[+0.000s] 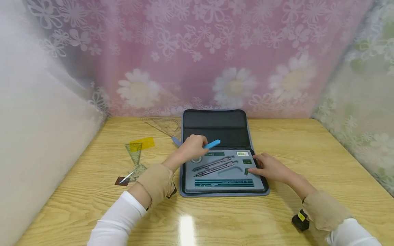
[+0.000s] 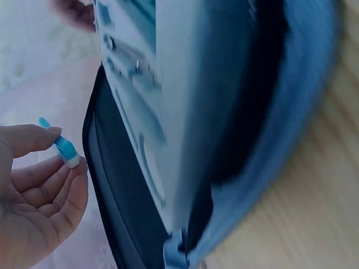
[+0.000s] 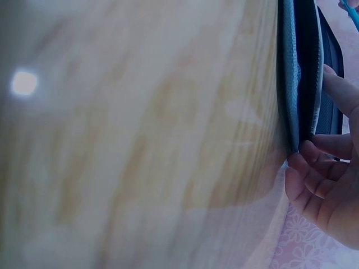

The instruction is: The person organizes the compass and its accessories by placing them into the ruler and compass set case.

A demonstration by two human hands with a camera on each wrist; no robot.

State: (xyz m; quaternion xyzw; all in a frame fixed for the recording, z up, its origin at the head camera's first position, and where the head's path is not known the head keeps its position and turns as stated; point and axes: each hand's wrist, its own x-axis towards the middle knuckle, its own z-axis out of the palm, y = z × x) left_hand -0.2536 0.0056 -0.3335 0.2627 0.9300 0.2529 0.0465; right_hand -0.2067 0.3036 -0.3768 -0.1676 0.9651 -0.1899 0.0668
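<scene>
My left hand (image 1: 192, 148) pinches a slim light-blue stick-like tool (image 1: 213, 144) above the back of an open zip case (image 1: 215, 195). In the left wrist view a white end shows on this tool (image 2: 66, 149), between thumb and fingertips. Its exact kind is unclear. My right hand (image 1: 271, 167) holds the case's right edge, thumb over the grey tray (image 1: 223, 174) and fingers against the side (image 3: 322, 168). In the tray lie two compasses (image 1: 215, 167), dark green pencils (image 1: 224, 183), a white eraser (image 1: 242, 154) and small dark green pieces (image 1: 247, 161). My left forearm hides the tray's left edge.
Left of the case lie a yellow plastic piece (image 1: 147, 142), a clear set square (image 1: 134, 152), other clear pieces and a thin pointed tool (image 1: 127, 176) over a dark brown piece (image 1: 118, 181). A larger clear set square (image 1: 163, 125) lies near the curtain (image 1: 184, 68).
</scene>
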